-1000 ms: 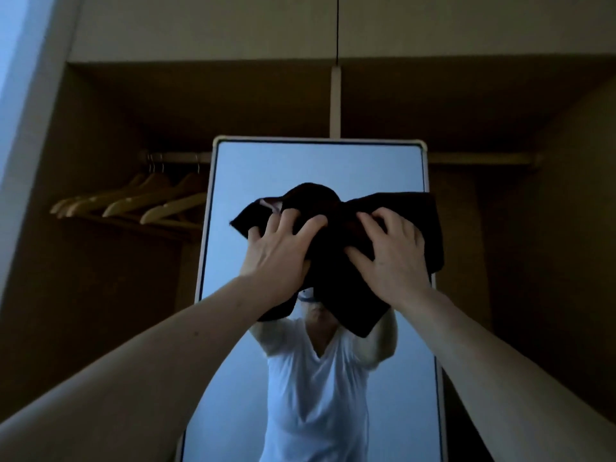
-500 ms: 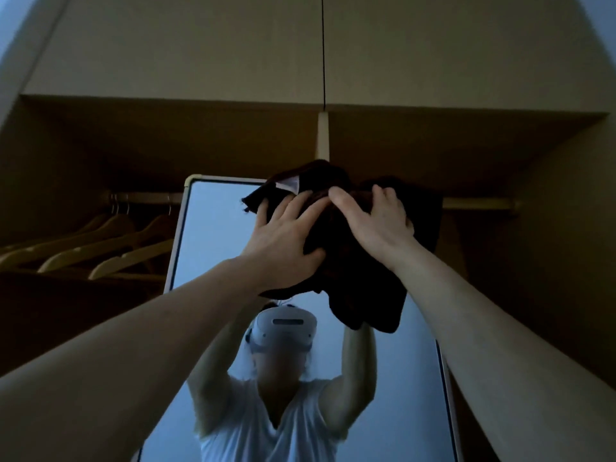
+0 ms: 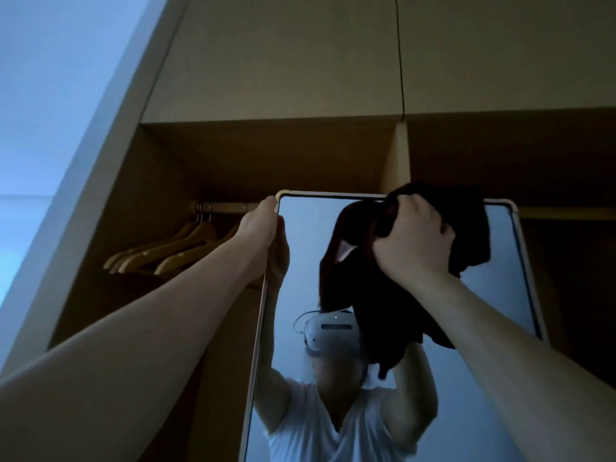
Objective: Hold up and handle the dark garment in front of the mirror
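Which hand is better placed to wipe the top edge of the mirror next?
Right, probably. The right hand grips the dark cloth bunched against the mirror at its top edge, while the left hand holds the frame's upper left corner, without cloth.

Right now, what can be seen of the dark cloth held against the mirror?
The dark, nearly black soft cloth is bunched and crumpled, with a small pale tag showing on its left fold. The right hand grips it in curled fingers near the top edge of the tall pale-framed mirror, and loose folds hang down over the glass. Its upper part overlaps the mirror's top frame. The left hand does not touch it; that hand holds the mirror's left edge.
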`<state>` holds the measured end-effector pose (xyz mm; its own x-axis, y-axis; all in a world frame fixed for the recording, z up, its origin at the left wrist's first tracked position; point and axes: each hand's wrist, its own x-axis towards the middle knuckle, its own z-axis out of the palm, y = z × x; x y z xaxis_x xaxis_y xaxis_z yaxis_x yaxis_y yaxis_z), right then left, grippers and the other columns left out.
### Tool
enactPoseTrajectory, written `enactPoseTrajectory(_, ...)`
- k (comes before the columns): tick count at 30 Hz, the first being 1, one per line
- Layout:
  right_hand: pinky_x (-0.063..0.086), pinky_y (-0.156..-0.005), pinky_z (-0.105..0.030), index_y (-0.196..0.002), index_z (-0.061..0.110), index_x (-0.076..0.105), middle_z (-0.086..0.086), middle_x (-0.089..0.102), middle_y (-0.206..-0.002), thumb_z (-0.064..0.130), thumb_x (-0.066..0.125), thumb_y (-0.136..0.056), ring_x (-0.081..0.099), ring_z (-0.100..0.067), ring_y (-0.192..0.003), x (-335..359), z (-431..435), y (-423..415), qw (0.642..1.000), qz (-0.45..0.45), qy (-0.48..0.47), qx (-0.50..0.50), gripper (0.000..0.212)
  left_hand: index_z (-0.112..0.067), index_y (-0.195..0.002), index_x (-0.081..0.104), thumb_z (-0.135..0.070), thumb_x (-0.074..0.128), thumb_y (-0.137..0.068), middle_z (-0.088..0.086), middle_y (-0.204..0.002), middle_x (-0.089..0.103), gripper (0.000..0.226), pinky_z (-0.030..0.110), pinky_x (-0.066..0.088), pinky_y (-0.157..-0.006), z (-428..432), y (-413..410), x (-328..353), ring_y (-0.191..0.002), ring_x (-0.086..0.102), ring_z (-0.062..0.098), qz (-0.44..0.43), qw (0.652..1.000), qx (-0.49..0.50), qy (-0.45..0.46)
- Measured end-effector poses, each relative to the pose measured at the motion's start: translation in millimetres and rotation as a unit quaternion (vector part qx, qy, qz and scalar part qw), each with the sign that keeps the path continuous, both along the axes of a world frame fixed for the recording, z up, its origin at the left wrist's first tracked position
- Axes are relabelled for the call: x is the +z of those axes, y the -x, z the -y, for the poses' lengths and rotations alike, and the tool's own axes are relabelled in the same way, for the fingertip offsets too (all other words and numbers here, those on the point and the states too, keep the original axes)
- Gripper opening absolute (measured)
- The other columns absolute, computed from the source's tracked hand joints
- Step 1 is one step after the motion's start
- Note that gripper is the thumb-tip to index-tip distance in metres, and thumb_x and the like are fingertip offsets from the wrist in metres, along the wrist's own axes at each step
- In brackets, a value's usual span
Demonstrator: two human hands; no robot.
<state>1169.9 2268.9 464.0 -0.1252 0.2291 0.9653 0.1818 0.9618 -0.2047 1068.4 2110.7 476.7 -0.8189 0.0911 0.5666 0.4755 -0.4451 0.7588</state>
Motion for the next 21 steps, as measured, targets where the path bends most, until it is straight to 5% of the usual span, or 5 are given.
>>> enactPoseTrajectory(2, 0.020, -0.109, -0.049, -0.133, 0.019, 0.038, -0.001, 0.038, -0.136, 0.028, 0.057, -0.081, 0.029, -0.025, -0.133, -1, 19, 10, 0.997, 0.037, -0.069, -0.008, 0.056, -0.011, -0.106, 0.061, -0.040, 0.042, -0.098, 0.009, -0.086, 0.066, 0.036, 0.036, 0.049, -0.079, 6, 3, 0, -0.078, 0.064, 0.023, 0.015, 0.998, -0.048, -0.037)
enactPoseTrajectory(5, 0.020, -0.108, -0.047, -0.129, 0.021, 0.039, 0.001, 0.039, -0.132, 0.031, 0.057, -0.080, 0.030, -0.022, -0.132, 6, 50, 29, 0.978, 0.108, -0.177, -0.005, 0.054, -0.010, -0.121, 0.056, -0.049, 0.038, -0.097, 0.014, -0.105, 0.067, 0.049, 0.038, 0.051, -0.072, 11, 13, -1, -0.091, 0.065, 0.028, 0.049, 0.991, -0.121, -0.042)
enactPoseTrajectory(8, 0.014, -0.111, -0.047, -0.140, 0.020, 0.033, 0.002, 0.032, -0.144, 0.033, 0.059, -0.081, 0.023, -0.021, -0.137, 16, 74, 48, 0.954, 0.184, -0.235, 0.006, 0.065, -0.009, -0.115, 0.059, -0.049, 0.036, -0.099, 0.014, -0.099, 0.066, 0.048, 0.038, 0.048, -0.062, 11, 11, -4, -0.086, 0.064, 0.028, 0.068, 0.986, -0.142, -0.046)
enactPoseTrajectory(14, 0.009, -0.113, -0.047, -0.148, 0.017, 0.025, 0.001, 0.019, -0.155, 0.029, 0.058, -0.083, 0.013, -0.021, -0.143, 28, 77, 59, 0.930, 0.257, -0.260, -0.019, 0.073, -0.010, -0.116, 0.056, -0.041, 0.036, -0.101, 0.010, -0.083, 0.063, 0.040, 0.034, 0.045, -0.051, -1, 22, -3, -0.070, 0.062, 0.024, 0.083, 0.984, -0.135, -0.088)
enactPoseTrajectory(21, 0.012, -0.112, -0.044, -0.145, 0.022, 0.032, 0.004, 0.026, -0.153, 0.024, 0.055, -0.081, 0.019, -0.018, -0.140, 36, 73, 52, 0.927, 0.265, -0.266, 0.026, 0.068, -0.005, -0.108, 0.063, -0.051, 0.034, -0.098, 0.017, -0.096, 0.067, 0.055, 0.039, 0.046, -0.059, 6, 27, -10, -0.083, 0.064, 0.031, 0.099, 0.969, -0.218, -0.063)
